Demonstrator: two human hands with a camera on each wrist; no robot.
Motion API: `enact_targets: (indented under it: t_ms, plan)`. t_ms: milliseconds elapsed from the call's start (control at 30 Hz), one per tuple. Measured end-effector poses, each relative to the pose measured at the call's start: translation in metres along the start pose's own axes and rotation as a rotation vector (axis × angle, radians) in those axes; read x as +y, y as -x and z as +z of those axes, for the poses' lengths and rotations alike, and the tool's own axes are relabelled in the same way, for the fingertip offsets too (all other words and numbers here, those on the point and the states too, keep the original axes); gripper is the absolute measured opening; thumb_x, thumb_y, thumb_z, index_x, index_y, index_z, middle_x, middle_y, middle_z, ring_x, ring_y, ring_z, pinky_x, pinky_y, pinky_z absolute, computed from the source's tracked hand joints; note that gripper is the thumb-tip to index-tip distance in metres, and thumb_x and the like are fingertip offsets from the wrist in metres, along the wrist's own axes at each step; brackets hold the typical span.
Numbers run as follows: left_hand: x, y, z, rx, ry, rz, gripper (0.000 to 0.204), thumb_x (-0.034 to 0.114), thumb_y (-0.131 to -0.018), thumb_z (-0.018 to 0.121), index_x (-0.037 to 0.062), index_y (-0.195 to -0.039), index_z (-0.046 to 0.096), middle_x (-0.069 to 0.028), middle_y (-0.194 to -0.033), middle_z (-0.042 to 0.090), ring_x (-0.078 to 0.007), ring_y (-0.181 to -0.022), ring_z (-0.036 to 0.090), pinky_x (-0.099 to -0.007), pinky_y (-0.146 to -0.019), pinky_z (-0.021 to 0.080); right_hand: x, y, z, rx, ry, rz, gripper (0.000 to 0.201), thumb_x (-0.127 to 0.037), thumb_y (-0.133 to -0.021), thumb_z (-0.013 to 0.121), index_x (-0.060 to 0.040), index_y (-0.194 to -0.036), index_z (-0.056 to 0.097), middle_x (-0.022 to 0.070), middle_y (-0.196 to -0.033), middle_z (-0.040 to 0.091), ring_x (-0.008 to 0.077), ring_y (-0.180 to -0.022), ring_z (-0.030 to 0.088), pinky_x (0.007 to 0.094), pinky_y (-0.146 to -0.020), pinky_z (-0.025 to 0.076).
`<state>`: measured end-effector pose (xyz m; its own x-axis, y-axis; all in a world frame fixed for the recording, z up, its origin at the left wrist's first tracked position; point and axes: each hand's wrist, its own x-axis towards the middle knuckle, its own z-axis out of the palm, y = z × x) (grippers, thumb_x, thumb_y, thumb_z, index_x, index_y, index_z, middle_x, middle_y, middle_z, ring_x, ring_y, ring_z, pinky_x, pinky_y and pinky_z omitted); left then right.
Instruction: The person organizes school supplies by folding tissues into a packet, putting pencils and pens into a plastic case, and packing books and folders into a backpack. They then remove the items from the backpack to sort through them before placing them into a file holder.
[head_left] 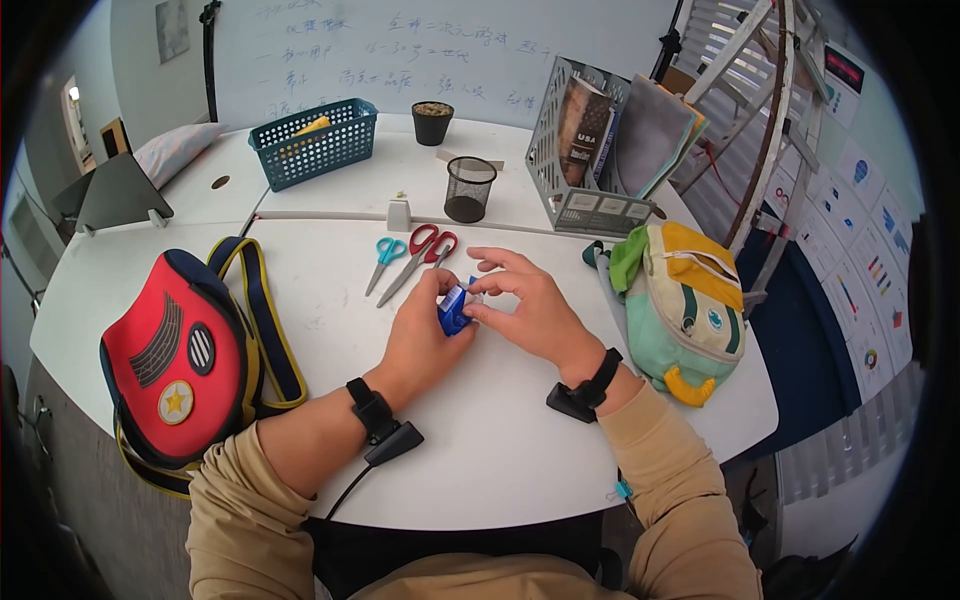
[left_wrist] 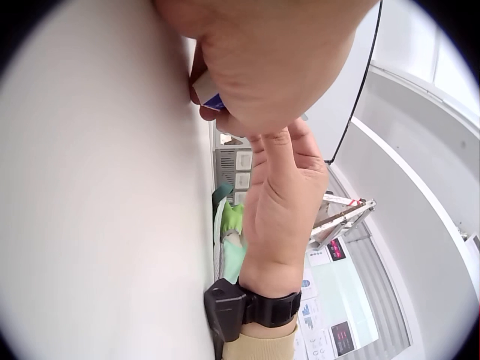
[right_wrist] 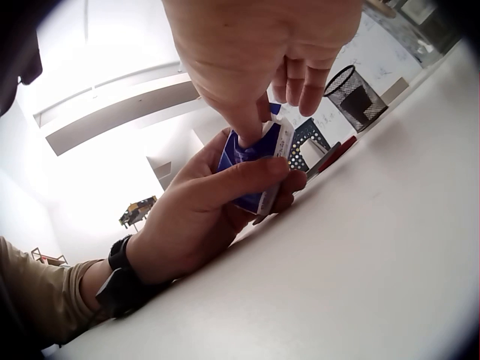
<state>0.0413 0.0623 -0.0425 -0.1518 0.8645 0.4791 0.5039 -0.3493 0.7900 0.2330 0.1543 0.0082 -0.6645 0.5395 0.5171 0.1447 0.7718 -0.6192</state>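
Near the middle of the white table, my left hand [head_left: 420,325] grips a small blue-and-white box [head_left: 453,312], thumb along one side and fingers behind. The top end of the box [right_wrist: 282,141] looks opened, with a torn or lifted flap. My right hand [head_left: 535,308] pinches that end between thumb and forefinger, its other fingers held out loosely. In the left wrist view only a sliver of the box [left_wrist: 213,99] shows past the left hand. Beyond the hands lie red-handled scissors [head_left: 425,243] and teal-handled scissors [head_left: 385,255].
A red backpack [head_left: 160,350] lies at the left and a green-and-yellow bag [head_left: 690,300] at the right. Toward the back stand a mesh pen cup [head_left: 470,190], a teal basket [head_left: 315,150], a potted plant [head_left: 432,125] and a grey file holder [head_left: 595,210].
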Motion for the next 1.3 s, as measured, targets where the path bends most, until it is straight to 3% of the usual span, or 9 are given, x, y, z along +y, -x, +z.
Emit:
enact_targets:
  t_ms: [100, 200, 300, 500, 600, 700, 900, 1100, 1300]
  plan:
    - [0.002, 0.003, 0.001, -0.021, 0.079, -0.049, 0.052, 0.007, -0.093, 0.083, 0.0015, -0.134, 0.052, -0.0232, -0.122, 0.071, -0.0421, -0.109, 0.075, -0.0461, -0.094, 0.062, -0.004, -0.001, -0.001, -0.041, -0.066, -0.015, 0.019, -0.009, -0.092, 0.091, -0.0021, -0.107, 0.081, 0.0138, -0.152, 0.071, 0.0321, -0.134, 0.070, 0.0435, -0.110, 0.060]
    - [-0.005, 0.003, 0.004, 0.035, 0.029, 0.053, 0.052, 0.007, -0.094, 0.080, -0.0004, -0.137, 0.052, -0.0239, -0.121, 0.073, -0.0409, -0.108, 0.076, -0.0451, -0.094, 0.062, -0.008, -0.001, -0.002, -0.045, -0.064, -0.062, 0.018, -0.007, -0.092, 0.090, -0.0028, -0.104, 0.077, 0.0132, -0.150, 0.071, 0.0326, -0.135, 0.069, 0.0433, -0.110, 0.059]
    - [-0.002, 0.003, 0.003, -0.026, 0.073, -0.041, 0.052, 0.012, -0.096, 0.083, -0.0020, -0.139, 0.055, -0.0186, -0.124, 0.071, -0.0273, -0.110, 0.073, -0.0401, -0.095, 0.060, -0.009, -0.001, -0.002, -0.041, -0.033, -0.086, 0.017, -0.005, -0.092, 0.089, -0.0041, -0.102, 0.075, 0.0132, -0.149, 0.071, 0.0331, -0.135, 0.069, 0.0433, -0.111, 0.059]
    - [0.013, -0.003, -0.003, -0.212, 0.145, -0.286, 0.046, 0.018, -0.105, 0.075, 0.0013, -0.145, 0.058, -0.0087, -0.122, 0.071, -0.0161, -0.106, 0.068, -0.0349, -0.092, 0.057, -0.002, -0.001, -0.002, -0.002, -0.037, -0.111, 0.015, -0.002, -0.093, 0.086, -0.0052, -0.101, 0.074, 0.0123, -0.149, 0.071, 0.0325, -0.136, 0.069, 0.0430, -0.114, 0.057]
    - [-0.002, -0.004, -0.002, -0.261, 0.543, -0.364, 0.037, 0.023, -0.108, 0.069, 0.0041, -0.139, 0.064, -0.0041, -0.105, 0.069, -0.0142, -0.093, 0.064, -0.0309, -0.084, 0.052, -0.001, -0.001, -0.004, 0.009, -0.044, -0.105, 0.015, -0.001, -0.093, 0.085, -0.0050, -0.102, 0.074, 0.0118, -0.149, 0.071, 0.0322, -0.136, 0.068, 0.0426, -0.115, 0.056]
    - [0.007, -0.003, 0.001, -0.223, 0.651, -0.390, 0.035, 0.036, -0.120, 0.055, 0.0061, -0.135, 0.067, 0.0023, -0.099, 0.060, -0.0085, -0.088, 0.053, -0.0276, -0.078, 0.044, 0.001, -0.002, -0.005, 0.019, -0.069, -0.095, 0.015, 0.001, -0.093, 0.085, -0.0049, -0.101, 0.074, 0.0121, -0.149, 0.071, 0.0317, -0.136, 0.068, 0.0418, -0.115, 0.056]
    - [-0.006, -0.009, -0.001, -0.295, 0.500, -0.417, 0.066, 0.060, -0.126, 0.030, 0.0066, -0.120, 0.070, 0.0032, -0.090, 0.056, -0.0091, -0.078, 0.047, -0.0316, -0.071, 0.041, 0.003, -0.001, -0.006, 0.022, -0.113, -0.086, 0.016, 0.002, -0.093, 0.085, -0.0046, -0.101, 0.073, 0.0130, -0.147, 0.071, 0.0302, -0.137, 0.067, 0.0397, -0.115, 0.054]
    - [-0.010, -0.009, 0.005, -0.207, 0.542, -0.408, 0.066, 0.052, -0.126, 0.033, 0.0045, -0.103, 0.072, -0.0019, -0.086, 0.067, -0.0116, -0.077, 0.058, -0.0313, -0.072, 0.048, 0.004, -0.002, -0.007, 0.020, -0.102, -0.094, 0.018, 0.003, -0.094, 0.085, -0.0052, -0.102, 0.071, 0.0129, -0.148, 0.070, 0.0290, -0.138, 0.067, 0.0401, -0.118, 0.052]
    - [-0.005, -0.010, 0.006, -0.206, 0.519, -0.454, 0.063, 0.044, -0.126, 0.036, 0.0012, -0.097, 0.071, -0.0058, -0.083, 0.071, -0.0155, -0.071, 0.063, -0.0346, -0.072, 0.052, 0.018, -0.001, -0.008, 0.036, -0.144, -0.045, 0.019, 0.003, -0.094, 0.084, -0.0048, -0.104, 0.070, 0.0132, -0.150, 0.070, 0.0273, -0.138, 0.067, 0.0400, -0.118, 0.052]
